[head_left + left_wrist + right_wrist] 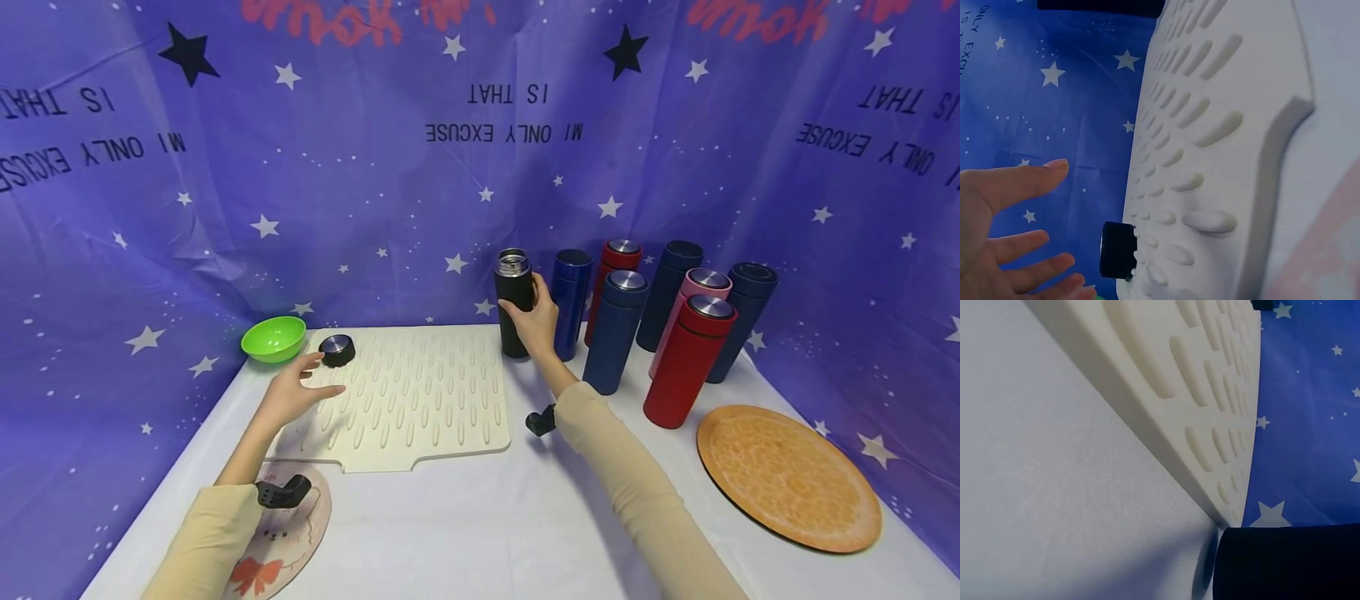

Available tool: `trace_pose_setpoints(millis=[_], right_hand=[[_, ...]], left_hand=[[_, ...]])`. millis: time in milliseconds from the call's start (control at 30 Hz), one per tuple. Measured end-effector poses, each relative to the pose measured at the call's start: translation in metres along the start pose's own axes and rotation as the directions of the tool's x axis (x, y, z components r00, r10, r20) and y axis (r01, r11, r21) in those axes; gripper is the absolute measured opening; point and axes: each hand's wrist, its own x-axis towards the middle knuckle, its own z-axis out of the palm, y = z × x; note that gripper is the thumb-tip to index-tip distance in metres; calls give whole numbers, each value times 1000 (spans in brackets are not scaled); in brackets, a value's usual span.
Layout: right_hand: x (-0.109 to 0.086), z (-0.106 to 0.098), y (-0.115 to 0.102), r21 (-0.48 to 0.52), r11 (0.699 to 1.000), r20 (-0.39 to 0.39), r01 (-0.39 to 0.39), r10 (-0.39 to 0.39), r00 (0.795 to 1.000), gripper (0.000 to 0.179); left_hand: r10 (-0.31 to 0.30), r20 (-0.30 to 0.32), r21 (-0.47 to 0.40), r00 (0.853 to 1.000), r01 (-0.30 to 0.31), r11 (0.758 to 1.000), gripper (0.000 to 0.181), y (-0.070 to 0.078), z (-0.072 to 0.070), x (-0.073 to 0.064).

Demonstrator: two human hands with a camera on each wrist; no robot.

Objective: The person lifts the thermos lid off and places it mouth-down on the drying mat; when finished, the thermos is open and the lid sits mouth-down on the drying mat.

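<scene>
My right hand (534,317) grips a black thermos bottle (514,312) without a lid, its steel threaded neck showing on top. The bottle stands upright by the right edge of a cream ribbed mat (435,400). In the right wrist view the dark bottle body (1291,562) fills the lower right corner. On the mat's far left part sits a black lid (337,351) with a shiny steel top. Just beside it, my left hand (294,390) has its fingers and thumb spread, holding nothing. The left wrist view shows a gap between those fingers and the lid (1119,250).
Several closed bottles stand at the right, including a blue one (572,304) close to my right hand and a red one (688,362). A green bowl (274,340) sits at the back left. Round mats lie at the right (787,477) and under my left forearm (300,533).
</scene>
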Motion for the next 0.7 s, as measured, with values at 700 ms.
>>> trace_pose_setpoints(millis=[700], right_hand=[[-1, 3, 9, -59, 997, 9, -43, 44, 999, 72]], left_hand=[[-90, 69, 113, 994, 82, 990, 90, -26, 8, -54]])
